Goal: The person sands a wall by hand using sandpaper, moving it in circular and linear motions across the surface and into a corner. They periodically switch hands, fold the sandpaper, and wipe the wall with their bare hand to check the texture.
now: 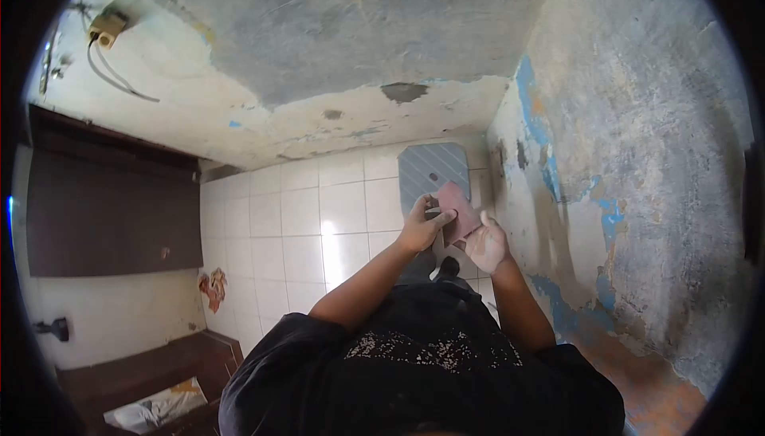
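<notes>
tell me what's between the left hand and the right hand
A pink sheet, as the head view shows. The left hand has its thumb on it; the right hand is at its other side.

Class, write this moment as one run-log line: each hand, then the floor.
Left hand: gripping pink sheet | Right hand: at sheet's lower edge | Floor: grey stool

I see a stained grey wall (414, 21) at twelve o'clock; a peeling wall (661, 133) flecked with blue at three; a dark brown panel (111, 205) at nine; pale floor tiles (300, 213) catching bright glare.
</notes>
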Available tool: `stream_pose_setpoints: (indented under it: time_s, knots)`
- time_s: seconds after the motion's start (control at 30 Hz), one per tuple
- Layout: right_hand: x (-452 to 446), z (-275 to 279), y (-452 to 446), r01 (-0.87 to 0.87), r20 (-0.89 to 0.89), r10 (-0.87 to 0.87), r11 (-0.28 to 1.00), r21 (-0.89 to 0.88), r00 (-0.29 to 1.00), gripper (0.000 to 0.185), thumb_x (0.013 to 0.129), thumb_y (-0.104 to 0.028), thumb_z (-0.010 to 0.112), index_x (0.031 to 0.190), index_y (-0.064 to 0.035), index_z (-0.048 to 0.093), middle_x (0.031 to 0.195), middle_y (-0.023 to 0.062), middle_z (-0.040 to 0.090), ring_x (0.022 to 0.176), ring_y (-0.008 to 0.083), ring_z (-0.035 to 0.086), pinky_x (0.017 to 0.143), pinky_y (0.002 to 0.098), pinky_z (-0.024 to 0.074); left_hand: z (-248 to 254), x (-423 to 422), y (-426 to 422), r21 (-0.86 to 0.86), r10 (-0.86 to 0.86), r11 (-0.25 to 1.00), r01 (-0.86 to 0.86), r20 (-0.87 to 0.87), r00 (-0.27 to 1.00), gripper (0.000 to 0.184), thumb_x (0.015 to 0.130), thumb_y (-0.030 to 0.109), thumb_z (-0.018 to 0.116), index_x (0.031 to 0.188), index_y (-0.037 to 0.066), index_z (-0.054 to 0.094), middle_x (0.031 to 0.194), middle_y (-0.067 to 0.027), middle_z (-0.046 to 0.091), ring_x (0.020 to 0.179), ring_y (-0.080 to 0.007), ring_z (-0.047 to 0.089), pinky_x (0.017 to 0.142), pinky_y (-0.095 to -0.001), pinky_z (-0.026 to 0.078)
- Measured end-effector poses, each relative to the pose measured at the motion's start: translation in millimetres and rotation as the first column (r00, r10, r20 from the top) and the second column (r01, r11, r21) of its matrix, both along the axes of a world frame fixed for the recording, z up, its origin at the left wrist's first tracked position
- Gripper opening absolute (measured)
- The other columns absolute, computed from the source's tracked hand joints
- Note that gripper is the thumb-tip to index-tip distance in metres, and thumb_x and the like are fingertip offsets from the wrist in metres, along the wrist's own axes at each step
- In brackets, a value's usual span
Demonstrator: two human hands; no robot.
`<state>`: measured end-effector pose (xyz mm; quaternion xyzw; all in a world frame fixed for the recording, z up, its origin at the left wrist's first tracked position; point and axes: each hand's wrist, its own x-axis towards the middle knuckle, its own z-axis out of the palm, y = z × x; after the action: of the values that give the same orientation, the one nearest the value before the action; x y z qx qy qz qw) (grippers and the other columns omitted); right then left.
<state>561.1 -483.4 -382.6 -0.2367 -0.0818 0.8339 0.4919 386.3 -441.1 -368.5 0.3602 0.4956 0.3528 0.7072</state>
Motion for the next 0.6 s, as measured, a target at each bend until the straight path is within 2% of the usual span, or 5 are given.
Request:
stream_pose_setpoints:
  time_s: [0.23,0.3,0.33,0.47,0.6]
  knots:
    - [-30.7,-27.0,-9.1,-0.138,-0.302,0.097,0.983,-0.12,0.949,0.049,0.091,-0.034,0.046,0.128,-0.0022,0.051,0.13,0.0141,0.056,0.12,0.0322,0.054,0.102,0.0505,0.0424,20.8,-65.0,-35.5,0.018,-0.132,0.991,0.132,0.003,0.991,0.065,0.086,0.019,0.073,0.134,0.0,0.035,0.126,-0.0149,0.049,0.115,-0.0265,0.054,0.089,-0.0383,0.049]
    - [-52.1,-31.5,9.7,-0.299,0.136,0.323,0.939,-0.171,0.937,0.042,0.092,-0.026,0.045,0.127,-0.0034,0.052,0.124,0.0129,0.059,0.115,0.0284,0.058,0.098,0.0453,0.0481,18.2,-88.1,-31.4,0.012,-0.223,0.975,0.223,0.001,0.975,0.068,0.084,0.022,0.075,0.135,-0.001,0.037,0.123,-0.0134,0.053,0.113,-0.0242,0.055,0.092,-0.038,0.047]
    - [-68.0,32.2,16.8,-0.436,0.556,0.412,0.894,-0.097,0.722,0.039,0.095,-0.021,0.039,0.125,-0.0018,0.053,0.12,0.0138,0.06,0.11,0.0248,0.06,0.093,0.0399,0.0516,17.5,-97.2,-29.2,0.087,-0.267,0.959,0.268,-0.027,0.963,0.066,0.083,0.024,0.076,0.132,-0.002,0.04,0.121,-0.0125,0.055,0.112,-0.0225,0.055,0.093,-0.0371,0.046]
    - [-112.2,-43.7,43.7,-0.582,0.275,0.577,0.81,-0.071,0.769,0.042,0.096,-0.025,0.038,0.125,0.0,0.053,0.118,0.015,0.059,0.104,0.025,0.061,0.092,0.0387,0.0513,14.9,-136.1,-9.3,0.154,-0.323,0.929,0.336,-0.099,0.941,0.067,0.077,0.026,0.082,0.126,-0.001,0.046,0.114,-0.0101,0.058,0.109,-0.0195,0.056,0.094,-0.0356,0.046]
    - [-178.6,-31.5,61.8,-0.366,0.141,0.381,0.923,-0.121,0.914,0.042,0.093,-0.025,0.043,0.124,0.0012,0.054,0.11,0.0144,0.061,0.098,0.0254,0.062,0.087,0.0395,0.0511,23.6,-200.5,28.7,0.18,-0.282,0.937,0.299,-0.113,0.953,0.07,0.071,0.023,0.086,0.124,0.0,0.047,0.11,-0.0087,0.059,0.105,-0.0183,0.057,0.092,-0.0346,0.047]
